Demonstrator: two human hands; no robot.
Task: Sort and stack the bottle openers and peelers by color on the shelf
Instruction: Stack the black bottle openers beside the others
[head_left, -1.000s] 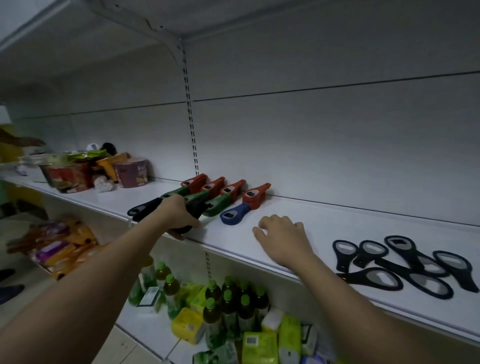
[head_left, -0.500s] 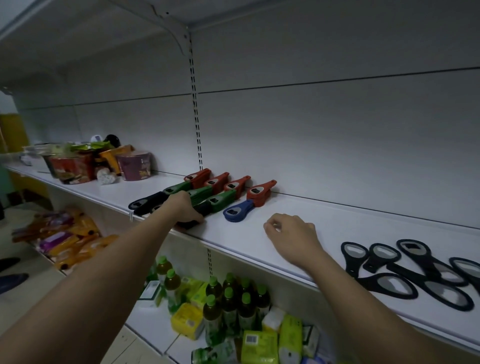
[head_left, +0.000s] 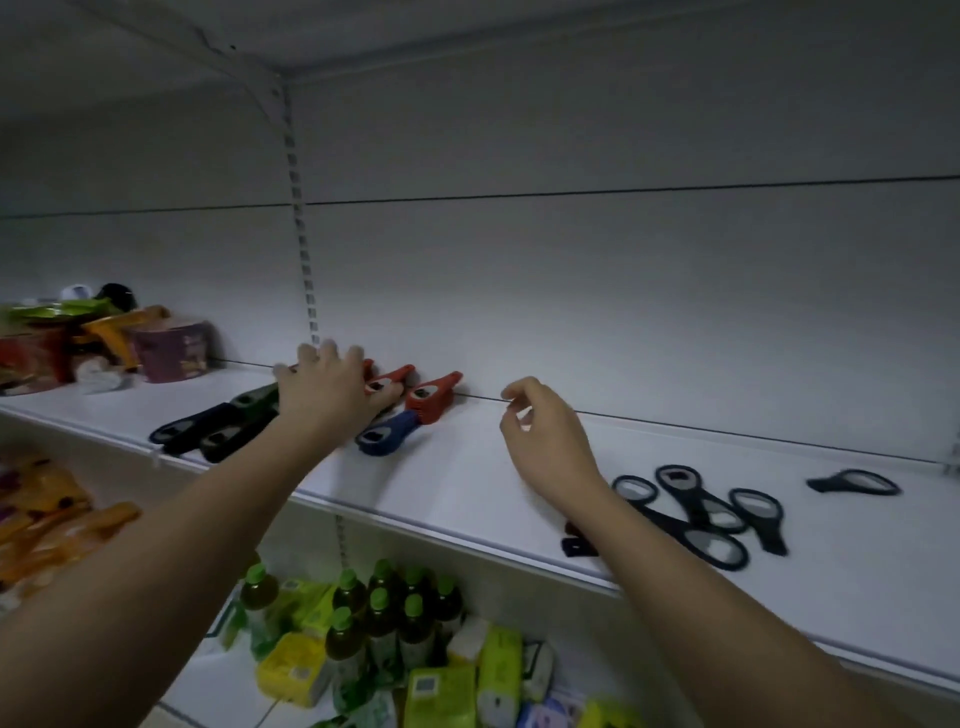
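Head view. White shelf (head_left: 467, 483): a row of openers against the back wall, red ones (head_left: 434, 397), one blue (head_left: 387, 436), green (head_left: 254, 397) and black (head_left: 208, 431) towards the left. Left hand (head_left: 327, 397) lies flat over the red and green ones, fingers spread. Right hand (head_left: 545, 441) hovers above bare shelf, fingers loosely curled, holding nothing. Black ring-shaped openers (head_left: 696, 512) lie in a loose pile at right, one (head_left: 854, 482) apart. Snack tubs (head_left: 171, 351) far left; green-capped bottles (head_left: 379, 613) on the shelf below.
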